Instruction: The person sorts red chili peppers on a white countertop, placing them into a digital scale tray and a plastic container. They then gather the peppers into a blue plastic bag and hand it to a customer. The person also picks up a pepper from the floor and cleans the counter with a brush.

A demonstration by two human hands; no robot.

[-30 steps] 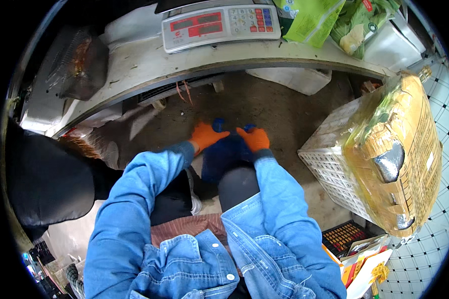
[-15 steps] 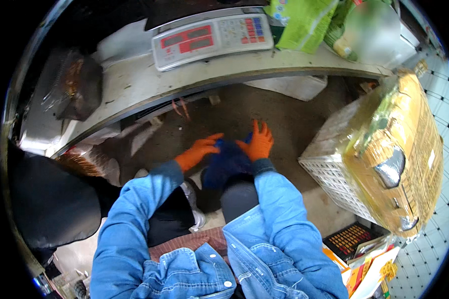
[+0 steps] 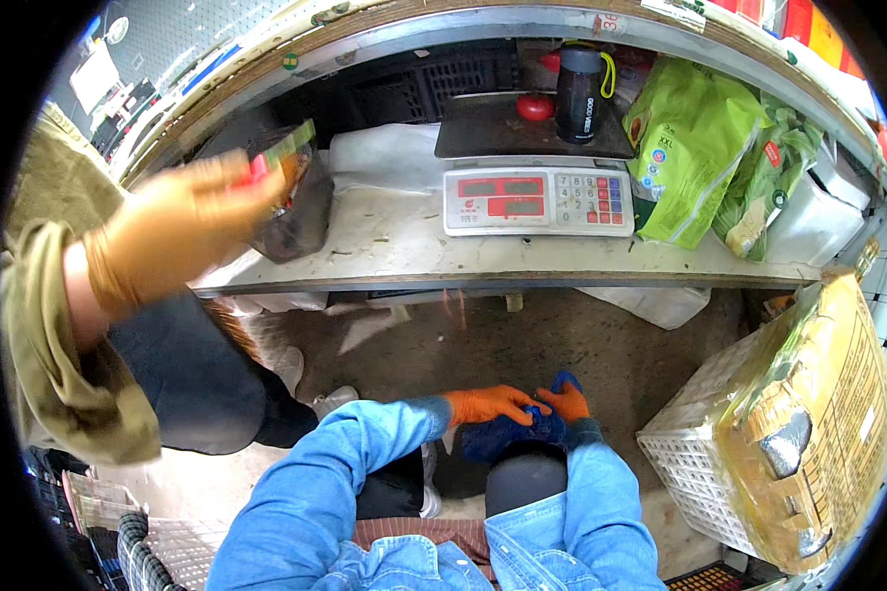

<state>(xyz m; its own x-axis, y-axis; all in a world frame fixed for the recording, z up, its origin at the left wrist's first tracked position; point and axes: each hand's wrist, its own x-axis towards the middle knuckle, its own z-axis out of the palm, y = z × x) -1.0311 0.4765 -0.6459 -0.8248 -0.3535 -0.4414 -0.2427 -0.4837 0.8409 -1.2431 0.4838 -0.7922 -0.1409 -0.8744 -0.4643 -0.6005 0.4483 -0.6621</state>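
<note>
My left hand (image 3: 498,405), in an orange glove, has its fingers pinched on the top of a crumpled blue piece of cloth or bag (image 3: 493,436). Opposite it, my right hand (image 3: 565,402), also gloved in orange, grips the same blue material, and a bit of it sticks up behind the fingers. The material hangs over the front of my right knee; its exact kind is not clear. Both hands are close together, low above the dark floor and in front of the shelf's edge (image 3: 522,277).
On the left a co-worker's orange-gloved hand (image 3: 172,231), blurred, is beside a small red and green package. The shelf carries a scale (image 3: 538,202) with a tomato (image 3: 535,106) and dark bottle (image 3: 579,97), and a green bag (image 3: 695,148). A white crate (image 3: 690,473) with a taped carton (image 3: 808,424) stands right.
My view has tilted up, bringing the whole scale and bottle into sight. My hands have come together and closed on the blue material. A co-worker's arm has appeared at the left.
</note>
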